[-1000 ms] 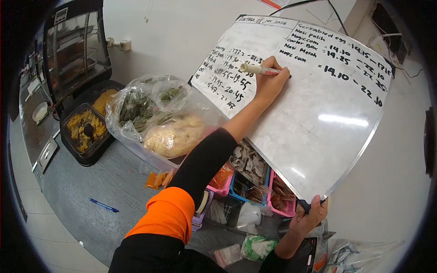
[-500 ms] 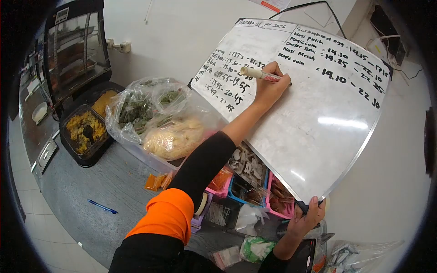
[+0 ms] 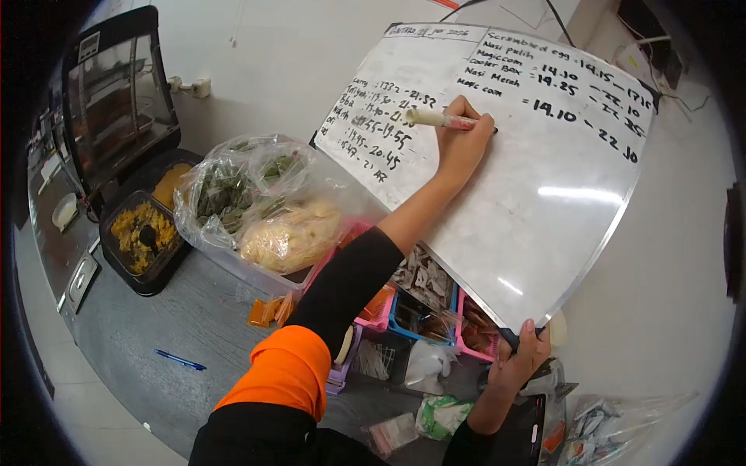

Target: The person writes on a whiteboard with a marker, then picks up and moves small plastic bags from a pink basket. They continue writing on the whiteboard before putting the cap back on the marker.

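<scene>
Whiteboard (image 3: 536, 225): flat, glossy, smudged, silvery-edged, black handwriting (image 3: 556, 110); tilted, lower corner beside pink basket (image 3: 476, 355). Left hand (image 3: 465, 147) curled closed around pale marker (image 3: 426, 118), contact unclear. Right hand (image 3: 521, 363) grips dark corner piece (image 3: 509, 337). Nearby: crinkled clear plastic bag (image 3: 260, 190), grey table (image 3: 155, 322).

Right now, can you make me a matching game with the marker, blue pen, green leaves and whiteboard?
Things:
1. Marker
2. Blue pen
3. Green leaves
4. Whiteboard

Places:
A. Inside clear plastic
B. Held at a corner by the right hand
C. Lying on the grey tabletop
D. In the left hand

Pairs: 1-D, 2-C, 3-A, 4-B
</scene>
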Action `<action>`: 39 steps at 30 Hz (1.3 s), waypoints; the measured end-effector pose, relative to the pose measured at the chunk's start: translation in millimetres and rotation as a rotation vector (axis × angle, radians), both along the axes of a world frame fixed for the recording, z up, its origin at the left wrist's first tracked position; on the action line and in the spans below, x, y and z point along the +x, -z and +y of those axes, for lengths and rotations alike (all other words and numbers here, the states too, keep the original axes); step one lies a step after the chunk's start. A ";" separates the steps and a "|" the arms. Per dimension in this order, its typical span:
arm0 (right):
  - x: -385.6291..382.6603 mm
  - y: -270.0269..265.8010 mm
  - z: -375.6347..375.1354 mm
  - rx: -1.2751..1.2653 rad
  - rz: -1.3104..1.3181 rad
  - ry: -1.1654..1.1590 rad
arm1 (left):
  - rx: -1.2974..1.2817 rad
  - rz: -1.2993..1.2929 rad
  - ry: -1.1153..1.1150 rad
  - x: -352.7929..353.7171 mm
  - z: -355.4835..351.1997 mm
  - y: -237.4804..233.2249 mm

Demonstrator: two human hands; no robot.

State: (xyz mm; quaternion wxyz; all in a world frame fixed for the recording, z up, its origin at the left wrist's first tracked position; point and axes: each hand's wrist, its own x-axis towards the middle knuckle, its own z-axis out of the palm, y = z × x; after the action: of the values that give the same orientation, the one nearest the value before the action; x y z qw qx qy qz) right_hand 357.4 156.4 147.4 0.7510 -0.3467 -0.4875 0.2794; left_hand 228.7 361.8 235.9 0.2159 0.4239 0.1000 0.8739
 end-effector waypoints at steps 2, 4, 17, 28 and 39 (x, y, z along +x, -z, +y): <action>0.7 0.6 0.0 0.006 0.019 -0.019 | 0.016 -0.002 -0.015 0.1 -2.0 2.5; 1.0 -0.6 1.1 -0.032 0.007 -0.017 | 0.000 0.027 -0.003 -1.2 -15.0 -2.0; 6.6 6.9 -0.1 -0.071 -0.112 -0.021 | -0.103 0.026 0.057 6.3 -21.3 -0.8; 3.0 3.5 0.8 0.184 -0.178 -0.058 | -0.056 0.074 0.094 10.5 -28.8 -7.2; 10.1 4.5 4.7 0.164 -0.237 -0.115 | -0.049 0.227 -0.099 6.4 -24.5 -12.5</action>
State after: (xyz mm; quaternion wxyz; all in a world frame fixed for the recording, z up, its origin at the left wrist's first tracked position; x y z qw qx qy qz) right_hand 367.5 161.1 142.9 0.6968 -0.2863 -0.6129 0.2385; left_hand 235.1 337.3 248.4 0.1700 0.5094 0.1659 0.8271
